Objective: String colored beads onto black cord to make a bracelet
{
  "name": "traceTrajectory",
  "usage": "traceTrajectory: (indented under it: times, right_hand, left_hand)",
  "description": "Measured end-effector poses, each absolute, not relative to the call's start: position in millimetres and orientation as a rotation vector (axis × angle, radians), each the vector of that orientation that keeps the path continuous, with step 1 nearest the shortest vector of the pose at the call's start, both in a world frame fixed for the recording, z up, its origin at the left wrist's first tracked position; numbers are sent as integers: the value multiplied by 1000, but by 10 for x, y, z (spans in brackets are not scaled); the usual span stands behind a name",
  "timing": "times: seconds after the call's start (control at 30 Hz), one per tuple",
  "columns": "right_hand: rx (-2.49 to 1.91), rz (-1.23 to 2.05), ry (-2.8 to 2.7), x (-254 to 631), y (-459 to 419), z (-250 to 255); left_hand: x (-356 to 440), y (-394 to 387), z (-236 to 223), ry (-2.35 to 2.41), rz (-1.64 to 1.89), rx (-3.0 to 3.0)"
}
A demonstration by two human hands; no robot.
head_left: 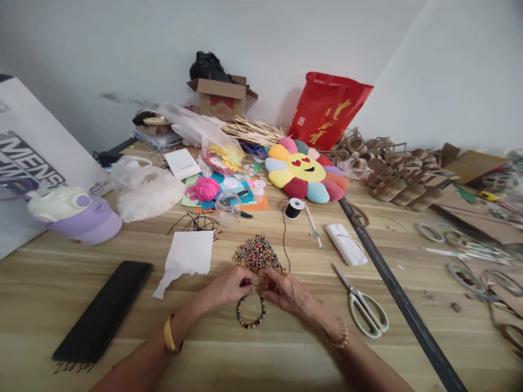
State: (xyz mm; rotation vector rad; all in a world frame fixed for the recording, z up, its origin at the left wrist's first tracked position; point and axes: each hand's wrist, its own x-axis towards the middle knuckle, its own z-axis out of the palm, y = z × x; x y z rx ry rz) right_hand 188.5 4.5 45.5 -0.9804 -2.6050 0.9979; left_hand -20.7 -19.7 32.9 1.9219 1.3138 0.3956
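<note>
left hand (237, 284) at beaded loop (250, 326)

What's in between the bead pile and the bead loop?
The head view shows the fingertips of the left hand and the right hand, with a short bit of dark thread between them.

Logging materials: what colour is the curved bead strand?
The bead strand is multicoloured, including black and yellow; best in the head view.

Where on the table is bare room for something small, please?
Bare wood shows nearer you than the beaded loop, between your forearms, and between the left one and the black slab. Behind the clear jar it is crowded.
</note>
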Motion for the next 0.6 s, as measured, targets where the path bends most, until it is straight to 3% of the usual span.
traceTrajectory:
  times: [0.6]
  right_hand:
    - [-933,965,-2568,1904,73,473]
  left_hand:
    - [-76,-216,445,1348,344,1998]
